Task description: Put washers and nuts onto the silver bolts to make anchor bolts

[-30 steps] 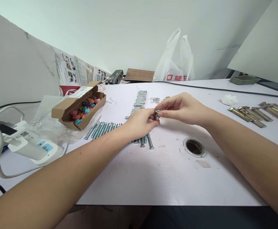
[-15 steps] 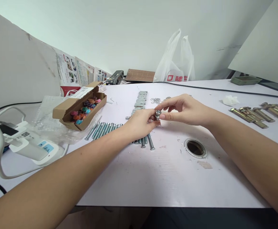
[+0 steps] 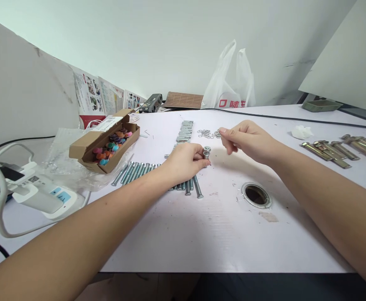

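In my left hand [image 3: 187, 161], an anchor bolt [image 3: 206, 151] stands upright between thumb and fingers, its head end and washer up. The lower part of it is hidden by the fingers. My right hand [image 3: 248, 137] hovers to the right of it, fingers closed together beside a small heap of spring washers and flat washers [image 3: 205, 133]; whatever the fingertips might pinch is too small to make out. Under and beside my left forearm lie zinc-plated bolts [image 3: 137, 172] in a row. Behind my left hand runs a column of metal sleeves [image 3: 185, 131].
Yellowish assembled anchor bolts [image 3: 330, 152] lie at the right, near a crumpled white tissue [image 3: 302, 132]. A round cable hole [image 3: 257, 195] opens in the table [image 3: 183, 238]. On the left are a cardboard box [image 3: 107, 167] of coloured caps and a white power strip [image 3: 66, 205]. A plastic bag [image 3: 229, 83] stands behind.
My right hand has let go of the anchor bolt's top and drawn away, up and right, towards the washers. My left hand keeps holding the bolt in nearly the same place.
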`<state>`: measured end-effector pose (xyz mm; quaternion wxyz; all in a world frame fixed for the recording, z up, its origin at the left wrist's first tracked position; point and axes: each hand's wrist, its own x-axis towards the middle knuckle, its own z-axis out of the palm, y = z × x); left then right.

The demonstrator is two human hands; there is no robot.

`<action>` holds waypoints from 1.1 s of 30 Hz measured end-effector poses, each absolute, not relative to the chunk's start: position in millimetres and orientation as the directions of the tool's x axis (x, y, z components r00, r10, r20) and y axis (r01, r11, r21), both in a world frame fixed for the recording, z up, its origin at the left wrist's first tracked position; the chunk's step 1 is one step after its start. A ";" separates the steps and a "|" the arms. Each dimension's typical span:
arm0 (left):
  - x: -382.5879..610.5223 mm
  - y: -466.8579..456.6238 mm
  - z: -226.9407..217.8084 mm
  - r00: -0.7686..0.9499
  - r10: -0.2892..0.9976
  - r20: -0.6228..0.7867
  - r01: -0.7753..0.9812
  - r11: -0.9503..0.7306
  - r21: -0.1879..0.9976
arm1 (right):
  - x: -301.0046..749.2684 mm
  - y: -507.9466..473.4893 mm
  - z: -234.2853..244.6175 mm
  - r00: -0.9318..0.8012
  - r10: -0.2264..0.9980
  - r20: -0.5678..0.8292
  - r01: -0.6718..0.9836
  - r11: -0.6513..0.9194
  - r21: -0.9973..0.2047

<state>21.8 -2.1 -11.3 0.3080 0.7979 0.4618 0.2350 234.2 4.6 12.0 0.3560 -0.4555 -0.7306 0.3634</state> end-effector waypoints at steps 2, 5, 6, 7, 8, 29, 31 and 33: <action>21.7 -2.0 -11.3 0.469 0.878 0.093 0.572 -0.382 0.726 | 235.3 6.4 10.5 -0.313 0.933 0.178 0.401 0.299 -0.866; 21.3 -1.9 -10.8 0.474 0.876 0.093 0.560 -0.381 0.736 | 233.0 6.3 9.7 -0.383 0.904 0.190 0.345 0.331 -0.878; 21.1 -1.9 -10.5 0.472 0.877 0.089 0.563 -0.378 0.735 | 231.9 5.6 9.6 -0.421 0.888 0.187 0.327 0.340 -0.882; 21.0 -1.9 -10.3 0.470 0.878 0.085 0.566 -0.374 0.735 | 231.3 5.0 9.4 -0.456 0.873 0.173 0.317 0.341 -0.885; 20.9 -2.0 -10.2 0.471 0.879 0.081 0.568 -0.372 0.734 | 231.3 4.8 9.1 -0.475 0.867 0.152 0.320 0.331 -0.888; 18.7 1.9 -12.5 0.485 0.873 0.046 0.490 -0.315 0.813 | 233.2 8.7 3.5 -0.272 0.954 0.127 0.284 0.205 -0.937; 18.3 2.3 -12.8 0.485 0.872 0.061 0.501 -0.335 0.798 | 230.2 6.5 3.6 -0.354 0.930 0.099 0.271 0.204 -0.941; 18.1 2.2 -12.8 0.486 0.871 0.072 0.508 -0.348 0.788 | 227.7 4.7 3.7 -0.417 0.905 0.077 0.305 0.220 -0.927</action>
